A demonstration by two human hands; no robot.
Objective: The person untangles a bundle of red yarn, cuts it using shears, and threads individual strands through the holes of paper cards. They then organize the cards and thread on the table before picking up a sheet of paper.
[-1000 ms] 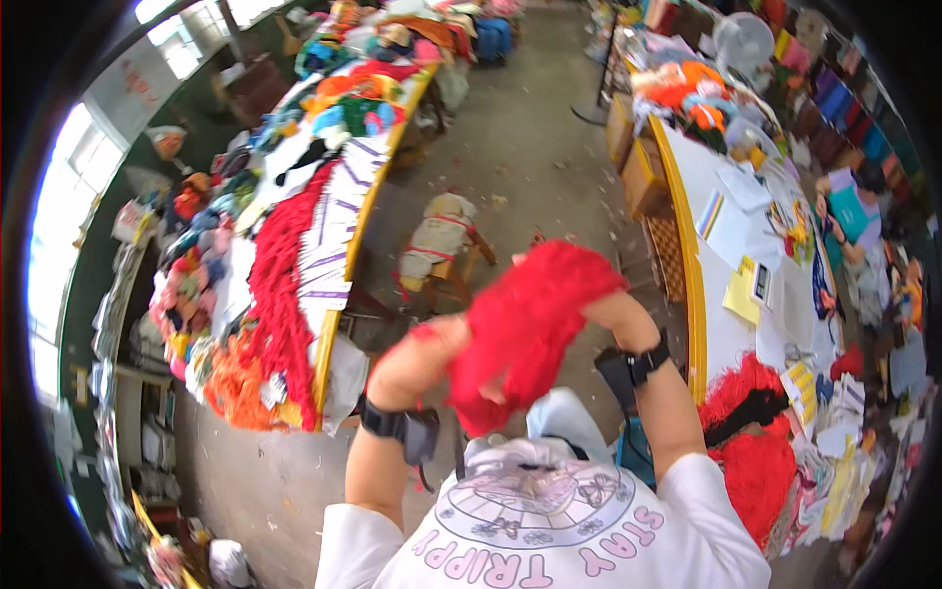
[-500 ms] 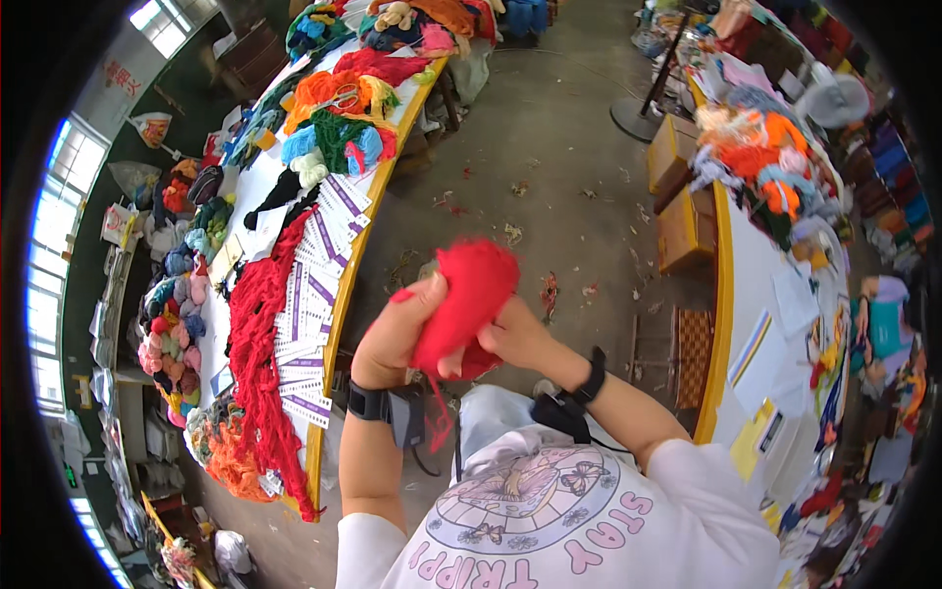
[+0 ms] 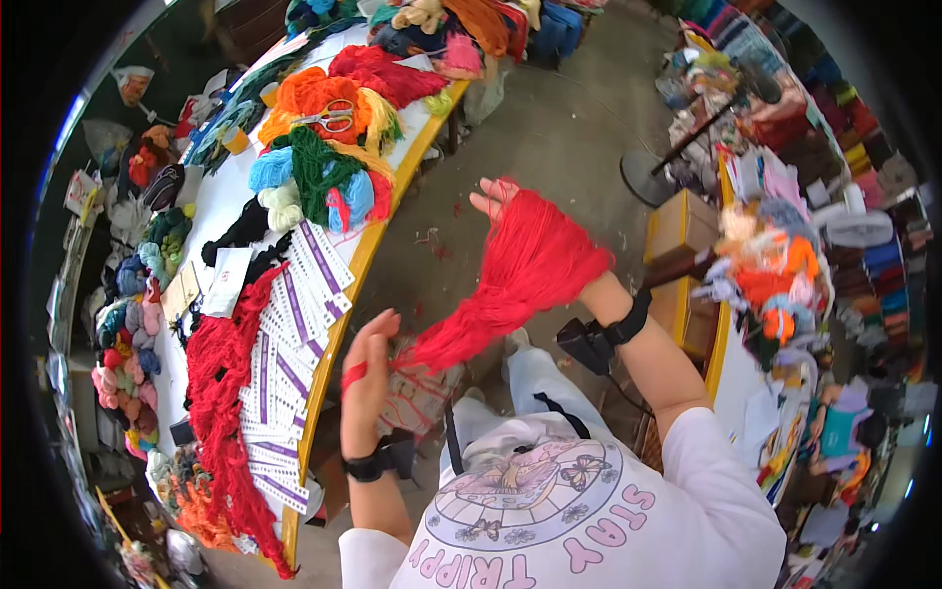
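Observation:
A skein of red yarn (image 3: 545, 255) stretches between my hands above the floor, fanned wide at the right and bunched narrow at the left. Its broad end is draped around my right hand (image 3: 497, 199), whose spread fingertips stick out past the strands; the palm is hidden under yarn. The narrow end passes through my left hand (image 3: 367, 383), with a red band wrapped across its outer edge. That hand holds the bunched strands near the table's yellow edge, its fingers pointing up.
On the left table (image 3: 334, 388) lie a long red yarn bundle (image 3: 221, 393), printed cards (image 3: 299, 304), coloured yarn heaps and scissors (image 3: 334, 116). Boxes (image 3: 679, 226) and a round stand base (image 3: 643, 179) are at the right, beside another table with orange yarn (image 3: 765, 280).
The bunched red yarn is now opened out into a long skein. My hands have moved apart, the right up and away, the left lower and leftward. The view has shifted.

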